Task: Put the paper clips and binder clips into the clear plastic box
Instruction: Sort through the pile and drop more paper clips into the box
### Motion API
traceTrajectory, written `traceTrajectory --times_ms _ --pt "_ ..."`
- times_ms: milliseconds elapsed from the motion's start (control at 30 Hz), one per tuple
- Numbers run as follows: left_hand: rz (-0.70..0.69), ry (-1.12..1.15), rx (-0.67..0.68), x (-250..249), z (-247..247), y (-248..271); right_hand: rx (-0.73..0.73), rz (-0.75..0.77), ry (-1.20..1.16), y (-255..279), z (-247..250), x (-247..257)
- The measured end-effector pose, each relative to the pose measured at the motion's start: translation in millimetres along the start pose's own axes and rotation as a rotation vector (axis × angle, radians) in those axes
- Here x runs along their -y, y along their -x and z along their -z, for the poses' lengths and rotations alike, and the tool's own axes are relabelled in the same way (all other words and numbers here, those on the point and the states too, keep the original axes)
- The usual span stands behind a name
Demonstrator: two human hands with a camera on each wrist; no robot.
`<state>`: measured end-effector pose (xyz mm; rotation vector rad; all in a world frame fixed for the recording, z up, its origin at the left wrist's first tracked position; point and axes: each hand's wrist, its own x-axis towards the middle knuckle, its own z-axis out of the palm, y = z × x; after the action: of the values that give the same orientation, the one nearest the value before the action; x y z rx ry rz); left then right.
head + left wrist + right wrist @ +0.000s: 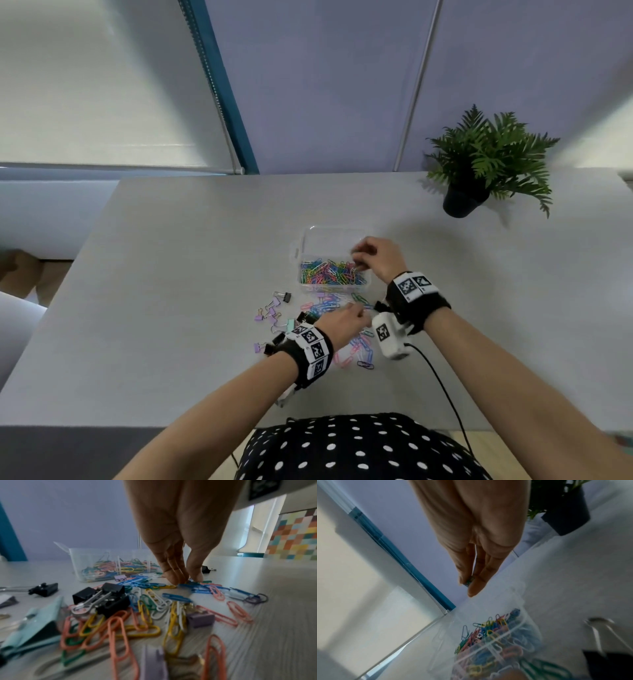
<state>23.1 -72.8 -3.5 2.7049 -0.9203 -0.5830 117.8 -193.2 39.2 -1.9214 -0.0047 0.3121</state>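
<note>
The clear plastic box [308, 236] sits mid-table, its near half full of coloured paper clips [330, 274]. My right hand [363, 255] hovers over the box, thumb and fingers pinching a few small clips [469, 581]. Loose paper clips [150, 601] and black, purple and mint binder clips [106, 599] lie scattered in front of the box [82, 561]. My left hand [356, 313] reaches down into this pile, its fingertips [175, 580] closing on blue clips [193, 584] on the table.
A potted fern [486, 161] stands at the back right of the grey table [171, 274]. More binder clips [270, 313] lie left of the pile. A white wrist camera [388, 337] and its black cable [442, 383] hang near my right forearm.
</note>
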Motion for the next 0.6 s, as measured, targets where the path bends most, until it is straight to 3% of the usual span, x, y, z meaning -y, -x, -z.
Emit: traceTrajectory --times_ms 167,400,600 --pt "-0.048 -0.077 -0.011 3.6 2.4 5.0 0.077 -0.013 0.294 -13.1 -8.9 3.3" --pt "-0.027 -0.144 0.017 4.5 -4.1 7.7 0.165 0.202 0.520 34.1 -11.6 -5.9" --pt "0.027 -0.084 0.077 6.1 -5.3 8.0 0.400 0.017 0.851 81.5 -6.0 -46.6"
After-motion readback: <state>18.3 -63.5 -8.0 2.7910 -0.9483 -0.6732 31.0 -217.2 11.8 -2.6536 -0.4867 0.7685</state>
